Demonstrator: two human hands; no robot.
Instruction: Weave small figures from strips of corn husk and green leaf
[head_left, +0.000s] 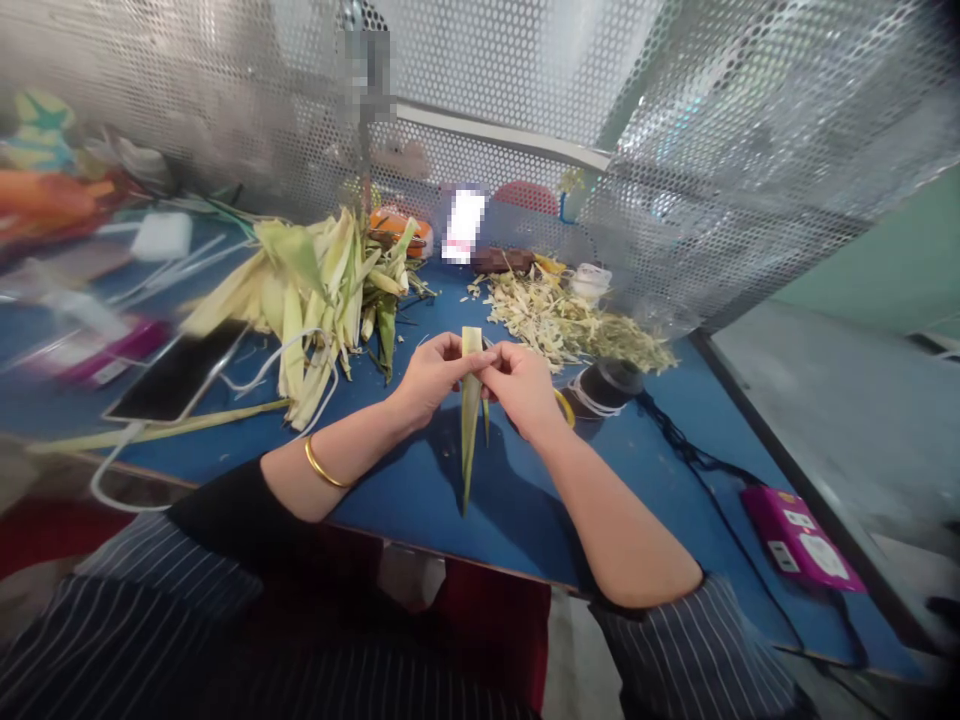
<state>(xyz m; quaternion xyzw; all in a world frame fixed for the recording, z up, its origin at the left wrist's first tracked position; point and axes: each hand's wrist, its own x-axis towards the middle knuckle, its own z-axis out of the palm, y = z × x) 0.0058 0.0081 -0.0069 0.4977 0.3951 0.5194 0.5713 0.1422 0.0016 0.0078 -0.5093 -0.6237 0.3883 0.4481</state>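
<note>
1. Two bare hands meet at the centre of the clock, above a blue worktop [405, 490]. The left grip [429, 380] is clenched around a pale green husk strip [470, 430], its thumb laid across the front.
2. The right grip [523, 385] is pinched on the same strip's right edge, thumb tip close to the left thumb; the exact contact between its fingertips is hidden.
3. The husk strip stands with its broad, squared end toward 12 o'clock and tapers to a point at 6 o'clock. A narrow sliver [486, 422] hangs just beside it, under the right grip.
4. At 10 o'clock from the hands lies a heap of husks [300, 290], long pieces piled over one another.
5. At 9 o'clock, a dark-screened phone [180, 375] lies near that heap, a white cable [127, 437] running from its near end. A long, thin leaf [187, 422] stretches just below it.
6. At 1 o'clock, pale shreds [536, 315] spread in a loose pile.
7. At 3 o'clock sits a dark spool [609, 385] with white cord around it, a yellow ring [565, 408] just beside it.
8. At 4 o'clock, well apart, rests a magenta packet [799, 540].
9. Perforated mesh [502, 90] rises behind everything at 12 o'clock.
</note>
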